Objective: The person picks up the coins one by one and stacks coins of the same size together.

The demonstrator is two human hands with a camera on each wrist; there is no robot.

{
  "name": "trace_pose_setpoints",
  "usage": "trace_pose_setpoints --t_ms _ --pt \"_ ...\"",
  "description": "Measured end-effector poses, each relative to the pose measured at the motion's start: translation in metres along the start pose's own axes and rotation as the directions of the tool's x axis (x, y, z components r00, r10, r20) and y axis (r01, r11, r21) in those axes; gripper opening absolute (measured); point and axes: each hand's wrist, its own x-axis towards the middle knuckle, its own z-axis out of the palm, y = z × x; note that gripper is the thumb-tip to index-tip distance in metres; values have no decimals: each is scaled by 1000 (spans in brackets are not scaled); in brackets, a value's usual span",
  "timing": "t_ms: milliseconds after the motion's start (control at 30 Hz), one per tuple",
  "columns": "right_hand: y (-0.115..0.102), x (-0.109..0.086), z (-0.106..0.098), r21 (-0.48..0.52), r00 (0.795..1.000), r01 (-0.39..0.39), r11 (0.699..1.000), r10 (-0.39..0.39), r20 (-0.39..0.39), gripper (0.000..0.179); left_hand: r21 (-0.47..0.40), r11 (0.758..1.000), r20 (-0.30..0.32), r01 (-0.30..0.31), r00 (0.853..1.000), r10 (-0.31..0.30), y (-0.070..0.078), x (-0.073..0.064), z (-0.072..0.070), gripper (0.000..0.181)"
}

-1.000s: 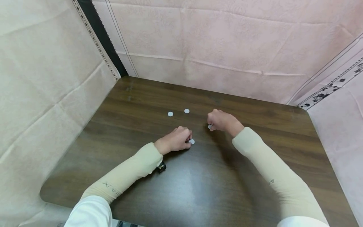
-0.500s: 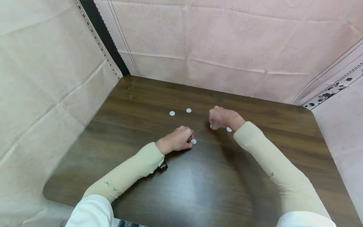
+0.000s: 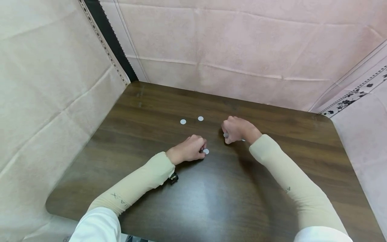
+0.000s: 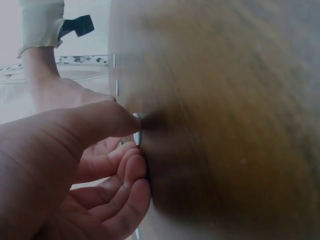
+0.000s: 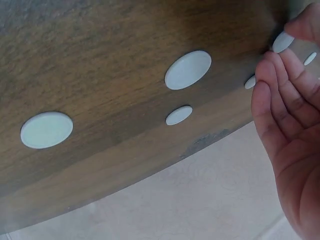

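Observation:
In the head view my left hand (image 3: 188,148) rests low over the brown table, a small white disc (image 3: 206,151) at its thumb and fingers. The left wrist view shows that disc (image 4: 137,129) on edge between the thumb tip and the curled fingers. Further right, my right hand (image 3: 237,129) pinches another white disc (image 3: 226,135). Its thumb and fingertips meet around this disc (image 5: 283,42) in the right wrist view, close over the wood. Beside the right wrist, one more white disc (image 3: 243,140) shows only an edge, mostly hidden by the hand.
Two white discs, a left one (image 3: 183,121) and a right one (image 3: 201,118), lie flat further back on the wooden table (image 3: 151,107). Pale cloth (image 3: 235,47) hangs behind and to the sides. A black wrist mount (image 3: 173,178) sits under the left sleeve.
My right hand rose slightly, baring a disc by its wrist, then came back down and covers most of it. Its pinched disc now shows more fully. The left hand stays in place.

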Motion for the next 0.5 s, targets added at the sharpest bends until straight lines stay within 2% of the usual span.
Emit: trace_pose_setpoints --t_ms 67,233,500 --pt "0 -1 1 -4 1000 -7 1000 7 2 33 0 1000 -2 2 1000 -2 0 0 0 12" --pt "-1 -6 3 24 1000 -31 999 31 -6 19 -3 1000 1 -2 1000 2 1 0 0 12" --pt "-2 -11 11 64 998 15 998 -11 -57 21 3 1000 -5 8 1000 -8 0 -1 0 12"
